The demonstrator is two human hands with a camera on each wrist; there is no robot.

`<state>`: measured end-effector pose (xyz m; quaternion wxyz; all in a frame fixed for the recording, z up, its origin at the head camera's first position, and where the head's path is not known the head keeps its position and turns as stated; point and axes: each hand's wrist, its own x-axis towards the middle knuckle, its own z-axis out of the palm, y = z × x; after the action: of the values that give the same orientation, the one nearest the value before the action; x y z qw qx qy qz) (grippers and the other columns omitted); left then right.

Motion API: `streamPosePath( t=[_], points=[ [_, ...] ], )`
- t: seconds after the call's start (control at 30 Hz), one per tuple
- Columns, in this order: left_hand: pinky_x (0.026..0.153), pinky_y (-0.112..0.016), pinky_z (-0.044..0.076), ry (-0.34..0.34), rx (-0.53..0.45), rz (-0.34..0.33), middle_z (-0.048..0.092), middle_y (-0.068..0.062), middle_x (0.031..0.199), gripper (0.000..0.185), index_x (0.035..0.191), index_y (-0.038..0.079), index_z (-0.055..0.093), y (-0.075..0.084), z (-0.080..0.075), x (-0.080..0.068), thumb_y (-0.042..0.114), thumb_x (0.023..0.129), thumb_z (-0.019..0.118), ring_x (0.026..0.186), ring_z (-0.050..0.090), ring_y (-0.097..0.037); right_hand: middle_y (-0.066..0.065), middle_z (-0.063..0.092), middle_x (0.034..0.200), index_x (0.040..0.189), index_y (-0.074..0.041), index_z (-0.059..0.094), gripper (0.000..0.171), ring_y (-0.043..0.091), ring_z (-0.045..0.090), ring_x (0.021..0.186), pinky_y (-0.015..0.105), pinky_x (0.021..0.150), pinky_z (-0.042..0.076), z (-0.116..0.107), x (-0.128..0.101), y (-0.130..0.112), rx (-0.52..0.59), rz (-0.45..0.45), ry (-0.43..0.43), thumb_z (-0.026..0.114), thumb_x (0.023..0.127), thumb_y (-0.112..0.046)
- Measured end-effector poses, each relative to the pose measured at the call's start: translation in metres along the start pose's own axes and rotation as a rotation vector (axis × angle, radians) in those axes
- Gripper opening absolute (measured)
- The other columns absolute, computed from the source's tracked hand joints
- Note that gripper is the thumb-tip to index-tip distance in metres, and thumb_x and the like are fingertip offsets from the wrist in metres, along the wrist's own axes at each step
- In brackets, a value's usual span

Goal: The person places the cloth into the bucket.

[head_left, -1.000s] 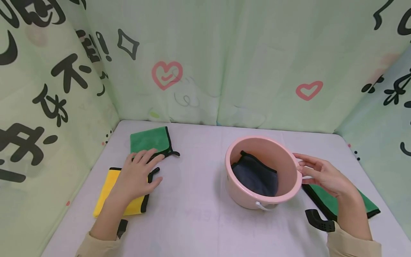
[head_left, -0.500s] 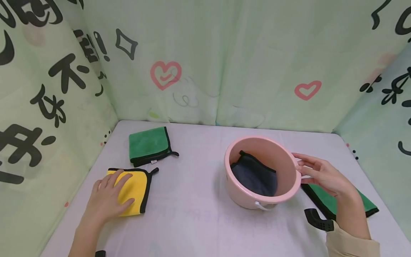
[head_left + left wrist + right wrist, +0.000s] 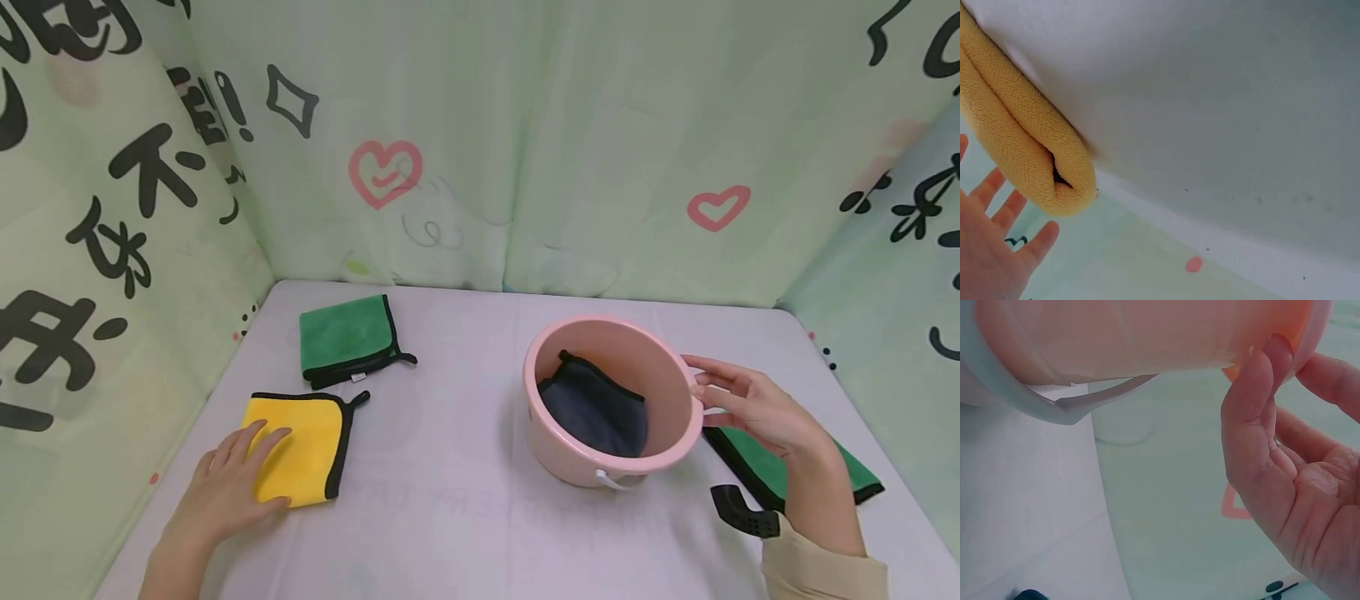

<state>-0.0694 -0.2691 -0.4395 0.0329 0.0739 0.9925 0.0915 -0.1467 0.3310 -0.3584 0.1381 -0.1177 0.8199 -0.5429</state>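
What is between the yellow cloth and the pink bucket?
Nothing: the head view shows only bare table between the yellow cloth and the pink bucket.

Head view: from above the near table edge, facing forward and down; takes in the whole table (image 3: pixel 465 500) and the curtain walls, at moderate range. Left wrist view: very low, close, looking along the tabletop at the folded yellow cloth (image 3: pixel 1029 144), left hand (image 3: pixel 988 250) at the lower edge. Right wrist view: close under the pink bucket (image 3: pixel 1135 337), right hand (image 3: pixel 1291 481) filling the right side. Head view shares the cloth (image 3: pixel 300 446) and bucket (image 3: pixel 577 462) with them.
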Motion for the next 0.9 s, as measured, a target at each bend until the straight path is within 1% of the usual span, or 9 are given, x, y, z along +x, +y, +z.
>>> streamPosePath(
  t=[0.23, 0.33, 0.5, 0.67, 0.9],
  points=[
    [0.092, -0.065, 0.022, -0.047, -0.011, 0.001, 0.028, -0.021, 0.134, 0.076, 0.13, 0.016, 0.04, -0.004, 0.002, 0.001, 0.039, 0.065, 0.074, 0.118, 0.028, -0.045, -0.014, 0.062, 0.105, 0.137, -0.006, 0.038, 0.044, 0.013, 0.063, 0.085, 0.029, 0.07, 0.054, 0.0, 0.0, -0.001, 0.001, 0.025, 0.002, 0.049, 0.094, -0.008],
    [0.091, -0.065, 0.023, -0.057, -0.01, 0.003, 0.03, -0.022, 0.133, 0.075, 0.13, 0.015, 0.041, -0.008, 0.003, 0.002, 0.038, 0.065, 0.073, 0.117, 0.029, -0.046, -0.014, 0.061, 0.105, 0.137, -0.003, 0.036, 0.045, 0.011, 0.063, 0.086, 0.029, 0.07, 0.054, 0.001, 0.0, -0.001, -0.007, 0.027, 0.009, 0.049, 0.094, -0.009],
    [0.091, -0.065, 0.024, -0.082, -0.001, -0.016, 0.032, -0.024, 0.132, 0.073, 0.129, 0.012, 0.043, -0.015, 0.006, 0.003, 0.033, 0.065, 0.07, 0.116, 0.03, -0.047, -0.013, 0.061, 0.104, 0.137, 0.001, 0.033, 0.048, 0.01, 0.062, 0.087, 0.028, 0.071, 0.054, 0.001, 0.0, -0.003, -0.013, 0.037, 0.014, 0.05, 0.094, -0.009],
    [0.091, -0.066, 0.023, -0.094, -0.01, -0.02, 0.032, -0.025, 0.131, 0.073, 0.129, 0.01, 0.043, -0.018, 0.007, 0.003, 0.031, 0.064, 0.07, 0.115, 0.03, -0.047, -0.014, 0.061, 0.104, 0.137, 0.001, 0.033, 0.048, 0.013, 0.063, 0.084, 0.029, 0.07, 0.054, 0.001, 0.001, -0.003, -0.019, 0.043, 0.016, 0.05, 0.094, -0.01],
    [0.091, -0.065, 0.025, -0.106, -0.008, -0.024, 0.035, -0.025, 0.13, 0.075, 0.128, 0.01, 0.044, -0.019, 0.009, 0.006, 0.034, 0.063, 0.071, 0.114, 0.031, -0.047, -0.014, 0.061, 0.104, 0.137, -0.002, 0.035, 0.045, 0.013, 0.063, 0.084, 0.028, 0.07, 0.054, 0.0, 0.001, -0.002, -0.013, 0.03, 0.009, 0.049, 0.094, -0.01]
  ],
)
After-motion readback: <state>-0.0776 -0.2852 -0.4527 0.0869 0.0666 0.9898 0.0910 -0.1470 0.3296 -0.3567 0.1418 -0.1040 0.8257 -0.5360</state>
